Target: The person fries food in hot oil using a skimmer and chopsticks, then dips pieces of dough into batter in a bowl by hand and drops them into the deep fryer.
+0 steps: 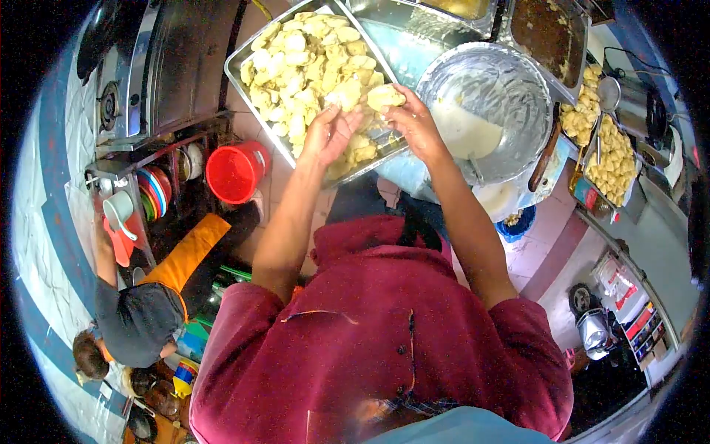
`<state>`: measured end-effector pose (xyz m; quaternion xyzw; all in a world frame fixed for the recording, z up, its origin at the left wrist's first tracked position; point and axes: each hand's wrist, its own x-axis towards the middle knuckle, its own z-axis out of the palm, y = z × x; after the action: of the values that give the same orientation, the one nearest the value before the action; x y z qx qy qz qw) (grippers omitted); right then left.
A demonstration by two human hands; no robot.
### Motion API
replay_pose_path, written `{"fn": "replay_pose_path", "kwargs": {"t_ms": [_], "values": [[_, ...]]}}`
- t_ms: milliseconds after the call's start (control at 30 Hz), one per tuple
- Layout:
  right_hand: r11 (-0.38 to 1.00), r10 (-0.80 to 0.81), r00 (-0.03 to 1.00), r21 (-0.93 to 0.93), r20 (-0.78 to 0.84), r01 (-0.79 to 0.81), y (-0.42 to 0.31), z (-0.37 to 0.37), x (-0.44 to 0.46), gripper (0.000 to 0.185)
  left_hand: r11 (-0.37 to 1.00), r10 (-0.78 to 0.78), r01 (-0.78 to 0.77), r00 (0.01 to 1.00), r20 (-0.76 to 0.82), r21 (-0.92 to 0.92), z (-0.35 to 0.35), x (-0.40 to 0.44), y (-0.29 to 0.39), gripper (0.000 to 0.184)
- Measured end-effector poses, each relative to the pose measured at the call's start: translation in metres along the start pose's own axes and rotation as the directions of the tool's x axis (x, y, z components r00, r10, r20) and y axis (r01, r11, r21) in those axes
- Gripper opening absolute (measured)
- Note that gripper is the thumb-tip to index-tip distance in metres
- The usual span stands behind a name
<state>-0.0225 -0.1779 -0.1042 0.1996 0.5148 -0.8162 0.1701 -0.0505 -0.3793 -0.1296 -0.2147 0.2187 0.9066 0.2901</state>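
Note:
Pale yellow pieces [296,66] are heaped in a rectangular metal tray [238,83]. Over the tray's right part, my right hand [416,127] grips one flat oval yellow piece [385,98] between thumb and fingers. My left hand [331,135] is beside it, palm partly turned up, with another yellow piece [345,95] at its fingertips. Right of my hands stands a large round metal bowl [529,111], its inner wall smeared with white batter [466,129] that pools at the bottom.
A red bucket [237,173] stands left, below the tray. Another person [140,318] in an orange apron is at the lower left, by a dish rack. More trays of yellow pieces [612,159] lie at the right, with a ladle [608,95]. A blue bin [516,226] is below the bowl.

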Motion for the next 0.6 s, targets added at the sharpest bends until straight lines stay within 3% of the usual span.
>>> {"fn": "replay_pose_path", "kwargs": {"t_ms": [200, 367, 467, 600], "values": [[0.979, 0.012, 0.998, 0.203, -0.054, -0.001, -0.014, -0.018, -0.009, 0.055, 0.978, -0.114, 0.143, 0.975, 0.189, -0.15, 0.021, 0.017, -0.003, 0.048], [0.977, 0.012, 0.994, 0.212, -0.11, 0.011, -0.032, -0.039, -0.015, 0.047, 0.956, -0.184, 0.242, 0.935, 0.303, -0.167, 0.045, 0.049, -0.001, 0.049], [0.97, -0.025, 0.989, 0.238, -0.143, 0.059, -0.045, -0.049, -0.018, 0.048, 0.967, -0.189, 0.24, 0.895, 0.404, -0.081, 0.071, 0.071, 0.003, 0.05], [0.962, -0.072, 0.982, 0.248, -0.174, 0.114, -0.057, -0.065, -0.028, 0.051, 0.984, -0.156, 0.113, 0.92, 0.359, 0.139, 0.109, 0.078, -0.001, 0.052]]}}
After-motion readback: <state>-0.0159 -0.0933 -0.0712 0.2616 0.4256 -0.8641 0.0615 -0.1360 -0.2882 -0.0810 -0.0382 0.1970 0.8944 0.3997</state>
